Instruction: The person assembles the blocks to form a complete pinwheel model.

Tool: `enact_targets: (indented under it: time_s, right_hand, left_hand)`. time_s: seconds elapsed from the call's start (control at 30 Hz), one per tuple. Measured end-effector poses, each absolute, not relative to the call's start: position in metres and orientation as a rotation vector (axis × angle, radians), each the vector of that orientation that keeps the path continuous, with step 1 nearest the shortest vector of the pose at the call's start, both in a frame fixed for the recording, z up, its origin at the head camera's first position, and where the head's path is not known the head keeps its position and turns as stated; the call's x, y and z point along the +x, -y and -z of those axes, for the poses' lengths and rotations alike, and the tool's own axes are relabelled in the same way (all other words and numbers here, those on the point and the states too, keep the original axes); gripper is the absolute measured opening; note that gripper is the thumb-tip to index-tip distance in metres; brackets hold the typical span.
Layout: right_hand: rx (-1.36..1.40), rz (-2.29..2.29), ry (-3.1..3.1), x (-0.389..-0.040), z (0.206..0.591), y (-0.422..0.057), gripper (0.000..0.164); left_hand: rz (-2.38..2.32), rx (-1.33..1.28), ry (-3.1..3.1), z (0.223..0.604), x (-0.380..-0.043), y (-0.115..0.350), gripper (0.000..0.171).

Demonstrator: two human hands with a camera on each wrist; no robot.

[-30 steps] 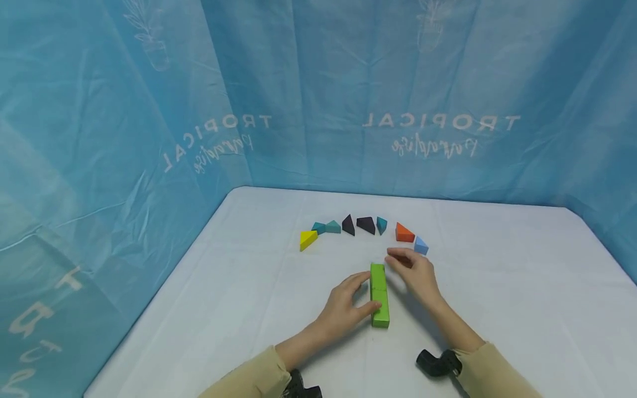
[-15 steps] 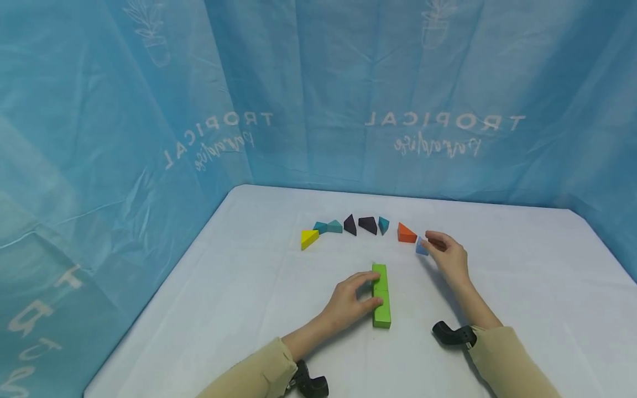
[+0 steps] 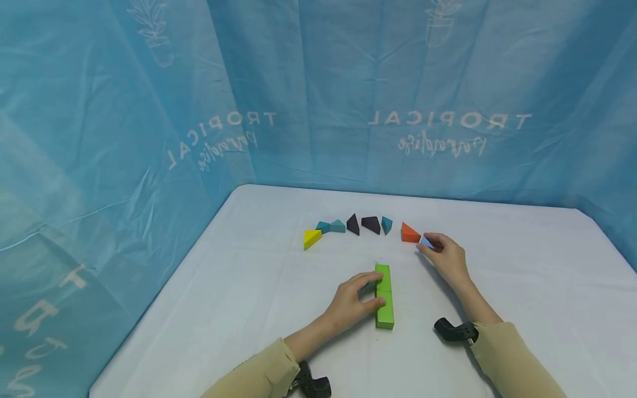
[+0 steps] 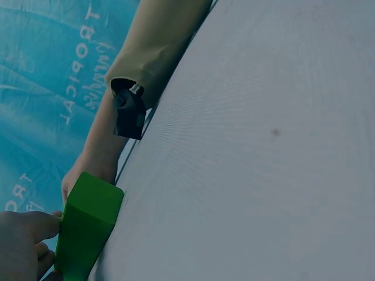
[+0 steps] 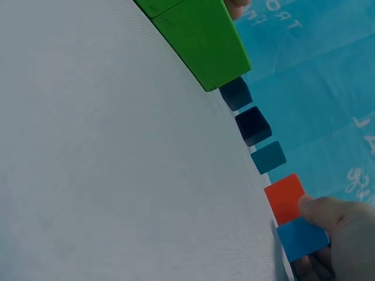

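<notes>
Two green blocks lie end to end in front of me, the far green block (image 3: 383, 270) against the near green block (image 3: 385, 316). My left hand (image 3: 346, 303) is on their left side, its thumb and forefinger spread apart and touching them. In the left wrist view its thumb meets the side of a green block (image 4: 88, 216). At the right end of the arc of blocks, my right hand (image 3: 452, 261) pinches a light blue block (image 5: 302, 237) between thumb and fingers. That block sits right beside an orange triangular block (image 3: 410, 233).
Further left along the arc are a small teal block (image 3: 386, 225), two black blocks, a teal triangle (image 3: 337, 226), another teal block and a yellow triangle (image 3: 312, 239). A white cloth covers the table (image 3: 239, 287). Blue printed curtains (image 3: 328, 88) hang behind and to the left.
My right hand has moved from beside the green blocks out to the light blue block and taken hold of it. My left forefinger has come onto the far green block.
</notes>
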State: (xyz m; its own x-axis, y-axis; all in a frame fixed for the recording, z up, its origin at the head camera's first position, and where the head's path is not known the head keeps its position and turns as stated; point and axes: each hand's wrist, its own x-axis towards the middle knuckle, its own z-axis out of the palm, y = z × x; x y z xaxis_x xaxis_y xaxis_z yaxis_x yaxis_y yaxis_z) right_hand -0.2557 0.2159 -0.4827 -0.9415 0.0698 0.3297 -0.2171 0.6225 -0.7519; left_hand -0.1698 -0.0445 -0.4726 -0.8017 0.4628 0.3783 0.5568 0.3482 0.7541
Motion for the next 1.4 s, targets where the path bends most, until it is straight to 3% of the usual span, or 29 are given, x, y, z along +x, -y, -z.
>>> enact_targets:
  time_s: [0.77,1.4]
  right_hand:
    - [0.132,-1.279,2.398,-0.242,0.464,-0.211,0.029]
    - [0.442,-1.395,2.408,-0.238,0.458,-0.158,0.028]
  left_hand:
    - [1.528,-0.946,2.507,0.471,-0.169,0.045,0.049]
    - [1.504,-0.994,2.46,0.473,-0.17,0.045,0.049]
